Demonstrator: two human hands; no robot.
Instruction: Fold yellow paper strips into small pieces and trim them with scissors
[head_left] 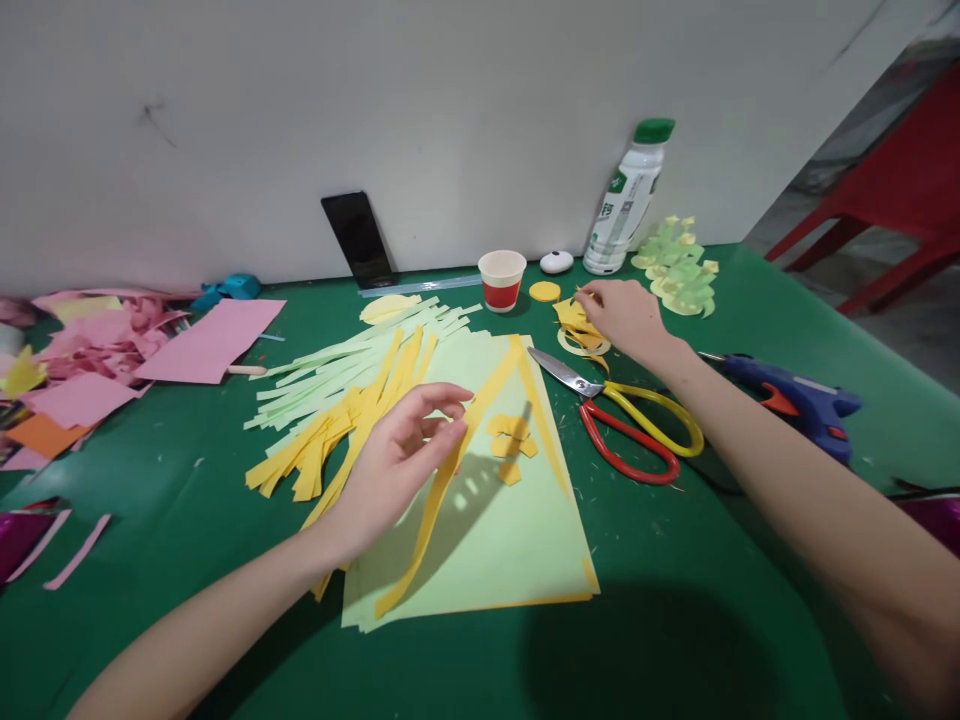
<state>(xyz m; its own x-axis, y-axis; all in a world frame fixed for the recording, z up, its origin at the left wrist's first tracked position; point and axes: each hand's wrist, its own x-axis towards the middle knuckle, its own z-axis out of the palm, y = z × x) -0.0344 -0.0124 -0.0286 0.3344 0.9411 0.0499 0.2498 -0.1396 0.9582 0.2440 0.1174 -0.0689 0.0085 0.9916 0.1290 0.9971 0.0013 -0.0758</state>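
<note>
Green tabletop [187, 470]: our left hand [405, 445] pinching one yellow strip [431, 520] at seven o'clock; our right hand [626, 315], grip unclear to us, by yellow scraps [574, 320] at two; small cut pieces [510, 474] done at five; longer strips [322, 435] left whole at eight.

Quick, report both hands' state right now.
Left hand: thumb and fingers closed on a yellow paper strip.
Right hand: fingers curled in at the yellow paper scraps; whether it grips one cannot be told.

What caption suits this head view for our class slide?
Left hand holds a yellow paper strip over green sheets, scissors nearby.
</note>
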